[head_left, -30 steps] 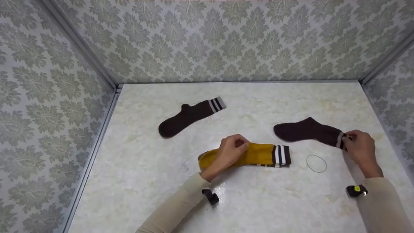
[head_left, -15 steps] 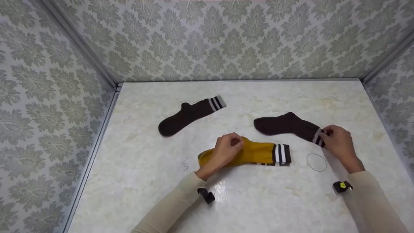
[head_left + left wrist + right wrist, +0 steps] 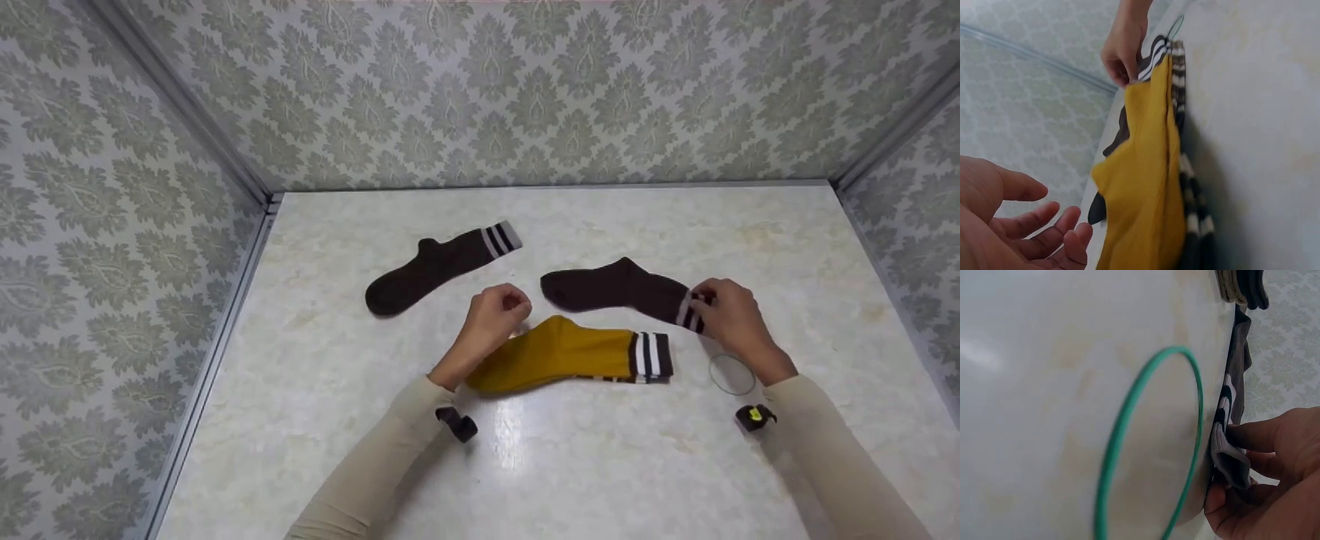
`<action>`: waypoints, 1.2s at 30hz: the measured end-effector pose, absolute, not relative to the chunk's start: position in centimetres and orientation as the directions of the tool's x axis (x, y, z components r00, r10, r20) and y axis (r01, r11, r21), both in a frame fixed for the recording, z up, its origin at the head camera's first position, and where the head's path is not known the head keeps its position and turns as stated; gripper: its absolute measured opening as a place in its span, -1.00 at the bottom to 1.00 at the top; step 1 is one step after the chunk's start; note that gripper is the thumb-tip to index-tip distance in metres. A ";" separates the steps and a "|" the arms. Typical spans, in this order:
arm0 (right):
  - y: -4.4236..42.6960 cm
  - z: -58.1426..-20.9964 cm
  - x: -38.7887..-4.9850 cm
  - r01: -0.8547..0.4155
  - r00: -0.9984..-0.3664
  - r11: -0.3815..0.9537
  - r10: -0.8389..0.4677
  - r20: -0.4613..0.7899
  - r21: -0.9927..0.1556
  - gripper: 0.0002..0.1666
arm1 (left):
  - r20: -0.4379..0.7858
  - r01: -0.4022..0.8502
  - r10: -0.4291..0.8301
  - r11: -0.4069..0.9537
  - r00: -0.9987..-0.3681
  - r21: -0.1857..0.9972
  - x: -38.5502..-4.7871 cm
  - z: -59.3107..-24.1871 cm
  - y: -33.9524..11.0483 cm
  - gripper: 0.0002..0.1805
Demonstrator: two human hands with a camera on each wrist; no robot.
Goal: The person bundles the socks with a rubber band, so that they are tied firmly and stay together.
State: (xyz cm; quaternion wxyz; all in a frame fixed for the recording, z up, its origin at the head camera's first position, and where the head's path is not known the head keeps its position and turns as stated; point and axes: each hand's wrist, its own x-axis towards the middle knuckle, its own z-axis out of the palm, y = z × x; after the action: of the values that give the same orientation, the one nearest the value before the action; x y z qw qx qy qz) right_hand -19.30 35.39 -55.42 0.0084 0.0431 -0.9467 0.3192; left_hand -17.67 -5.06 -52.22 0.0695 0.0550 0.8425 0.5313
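In the head view my right hand (image 3: 737,319) pinches the striped cuff of a dark brown sock (image 3: 592,289), whose toe points left. The right wrist view shows the thumb and fingers on that cuff (image 3: 1231,461). My left hand (image 3: 495,319) is just above the toe end of a mustard-yellow sock (image 3: 577,352) with a white-striped cuff. In the left wrist view the left hand's fingers (image 3: 1044,228) are loosely bent with nothing between them. Under the yellow sock shows the edge of a dark, light-striped sock (image 3: 1192,208). Another dark brown sock (image 3: 431,274) lies farther back on the left.
A thin green elastic ring (image 3: 732,374) lies near the right wrist, standing out large in the right wrist view. The pale marbled table (image 3: 600,465) is bounded by patterned panels (image 3: 525,97) at the back and sides.
My right hand has drawn the dark brown sock leftward, to behind the yellow sock. My left hand has come off the yellow sock and moved left and back.
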 end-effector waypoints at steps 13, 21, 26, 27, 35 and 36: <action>31.3 -55.9 -20.6 -0.246 -0.968 0.739 -0.218 0.123 -0.628 -0.85 | -0.227 -0.198 0.074 0.286 -0.971 0.938 -20.3 -54.5 -6.9 -0.67; 29.9 -56.0 -20.7 -0.263 -0.963 0.734 -0.243 0.120 -0.627 -0.87 | -0.226 -0.208 0.019 0.319 -0.974 0.925 -21.0 -55.2 -6.6 -0.68; 29.6 -56.0 -20.8 -0.264 -0.963 0.731 -0.235 0.131 -0.630 -0.88 | -0.212 -0.196 0.000 0.385 -0.977 0.902 -21.2 -55.2 -6.4 -0.78; 29.6 -56.0 -20.8 -0.259 -0.965 0.726 -0.229 0.132 -0.637 -0.89 | -0.209 -0.191 0.003 0.387 -0.978 0.902 -21.2 -55.2 -6.4 -0.82; 30.1 -55.6 -21.1 -0.255 -0.965 0.670 -0.131 0.227 -0.697 -0.89 | -0.149 -0.116 0.056 0.391 -0.987 0.913 -20.9 -54.7 -7.3 -0.88; 30.2 -55.4 -21.2 -0.268 -0.960 0.663 -0.124 0.251 -0.698 -0.89 | -0.130 -0.098 0.053 0.401 -0.990 0.911 -20.8 -54.6 -7.5 -0.88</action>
State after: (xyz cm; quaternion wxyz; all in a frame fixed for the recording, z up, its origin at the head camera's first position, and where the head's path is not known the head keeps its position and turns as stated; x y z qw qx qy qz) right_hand -21.17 30.16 -55.39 0.0913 0.1081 -0.9074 0.3957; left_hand -20.85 -7.50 -54.55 0.0688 -0.0137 0.8341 0.5471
